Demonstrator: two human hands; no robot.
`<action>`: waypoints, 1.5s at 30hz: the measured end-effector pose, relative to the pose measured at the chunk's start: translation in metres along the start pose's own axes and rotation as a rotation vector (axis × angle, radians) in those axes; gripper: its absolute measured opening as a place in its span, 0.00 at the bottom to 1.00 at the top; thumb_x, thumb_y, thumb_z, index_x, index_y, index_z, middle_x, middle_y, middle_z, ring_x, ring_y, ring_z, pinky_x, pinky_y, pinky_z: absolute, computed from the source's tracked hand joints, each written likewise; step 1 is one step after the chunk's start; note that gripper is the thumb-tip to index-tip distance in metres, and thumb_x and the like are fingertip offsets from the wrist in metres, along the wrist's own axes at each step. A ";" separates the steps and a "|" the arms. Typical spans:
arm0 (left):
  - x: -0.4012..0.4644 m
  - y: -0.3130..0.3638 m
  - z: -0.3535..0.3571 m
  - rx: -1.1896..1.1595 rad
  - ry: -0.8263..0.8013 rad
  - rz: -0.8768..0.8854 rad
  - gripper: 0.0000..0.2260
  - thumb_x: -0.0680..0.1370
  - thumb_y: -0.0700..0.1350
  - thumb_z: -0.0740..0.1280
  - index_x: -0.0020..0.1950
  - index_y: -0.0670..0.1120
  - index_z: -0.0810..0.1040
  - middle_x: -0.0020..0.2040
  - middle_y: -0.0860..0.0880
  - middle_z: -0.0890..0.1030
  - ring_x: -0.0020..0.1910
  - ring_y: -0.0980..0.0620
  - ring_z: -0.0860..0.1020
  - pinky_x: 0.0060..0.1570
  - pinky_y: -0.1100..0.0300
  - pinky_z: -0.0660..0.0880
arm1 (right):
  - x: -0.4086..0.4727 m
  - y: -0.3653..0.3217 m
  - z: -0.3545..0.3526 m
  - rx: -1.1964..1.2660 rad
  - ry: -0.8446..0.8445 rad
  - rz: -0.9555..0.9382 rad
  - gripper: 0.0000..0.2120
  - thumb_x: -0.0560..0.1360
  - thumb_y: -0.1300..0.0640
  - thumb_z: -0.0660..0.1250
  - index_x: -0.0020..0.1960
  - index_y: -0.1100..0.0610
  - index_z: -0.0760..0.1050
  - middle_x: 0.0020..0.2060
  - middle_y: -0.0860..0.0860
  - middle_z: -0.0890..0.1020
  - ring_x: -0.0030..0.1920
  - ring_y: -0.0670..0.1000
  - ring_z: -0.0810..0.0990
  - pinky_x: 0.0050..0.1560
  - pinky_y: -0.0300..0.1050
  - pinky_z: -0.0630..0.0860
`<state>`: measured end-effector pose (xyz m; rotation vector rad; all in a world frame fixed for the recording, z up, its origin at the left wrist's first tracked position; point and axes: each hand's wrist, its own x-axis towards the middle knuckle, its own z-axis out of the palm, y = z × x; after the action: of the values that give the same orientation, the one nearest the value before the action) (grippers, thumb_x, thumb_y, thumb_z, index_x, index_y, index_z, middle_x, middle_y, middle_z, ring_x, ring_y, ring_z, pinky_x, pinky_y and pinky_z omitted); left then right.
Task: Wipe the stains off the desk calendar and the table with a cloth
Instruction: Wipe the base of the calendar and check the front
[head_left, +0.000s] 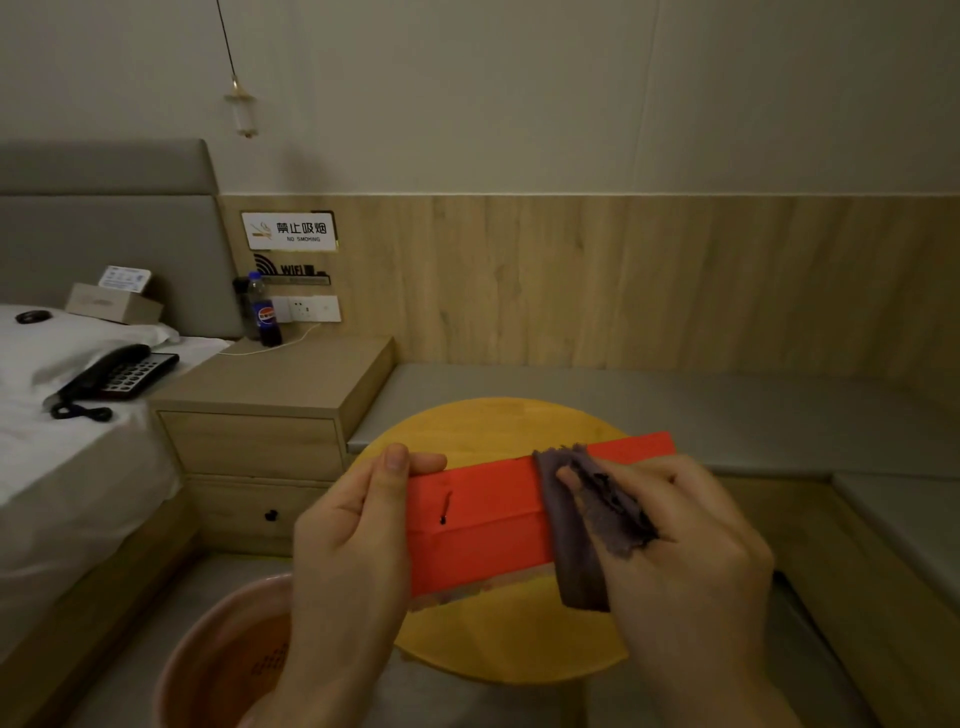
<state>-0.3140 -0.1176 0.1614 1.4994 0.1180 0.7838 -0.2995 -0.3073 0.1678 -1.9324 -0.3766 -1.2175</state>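
A red desk calendar (483, 525) is held up above the round yellow table (498, 426). My left hand (353, 540) grips its left end, thumb on the red face. A dark streak with a dot (445, 512) marks the red face just right of that thumb. My right hand (670, 551) holds a purple cloth (576, 525) and presses it against the calendar's right part; the cloth drapes over the calendar's top edge and hangs below its bottom edge.
A pink basin (208, 660) stands on the floor at the lower left. A wooden nightstand (275, 415) with a cola bottle (262, 312) is behind the table on the left, next to a bed carrying a telephone (114, 376). A grey bench (675, 405) runs along the wall.
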 end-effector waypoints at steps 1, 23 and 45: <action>0.001 0.000 -0.001 -0.006 0.007 -0.005 0.15 0.79 0.59 0.63 0.43 0.57 0.88 0.41 0.54 0.88 0.35 0.58 0.84 0.27 0.67 0.76 | 0.002 0.005 -0.004 -0.021 0.011 0.010 0.04 0.73 0.51 0.74 0.47 0.49 0.86 0.38 0.44 0.77 0.36 0.44 0.77 0.37 0.34 0.71; 0.004 0.002 -0.004 -0.017 0.032 0.002 0.15 0.79 0.57 0.63 0.42 0.57 0.88 0.40 0.53 0.88 0.33 0.59 0.83 0.28 0.67 0.76 | 0.008 0.038 -0.029 -0.112 0.043 0.060 0.08 0.73 0.50 0.73 0.46 0.55 0.86 0.38 0.47 0.78 0.39 0.45 0.76 0.40 0.26 0.68; -0.007 -0.002 0.014 -0.056 -0.039 0.009 0.18 0.77 0.65 0.63 0.48 0.56 0.88 0.43 0.52 0.89 0.42 0.52 0.86 0.39 0.52 0.82 | -0.015 -0.057 0.014 0.101 -0.086 -0.010 0.03 0.73 0.51 0.76 0.43 0.50 0.85 0.35 0.47 0.77 0.30 0.52 0.77 0.28 0.47 0.75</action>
<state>-0.3117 -0.1326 0.1587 1.4622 0.0594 0.7588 -0.3334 -0.2576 0.1786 -1.9019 -0.4839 -1.1026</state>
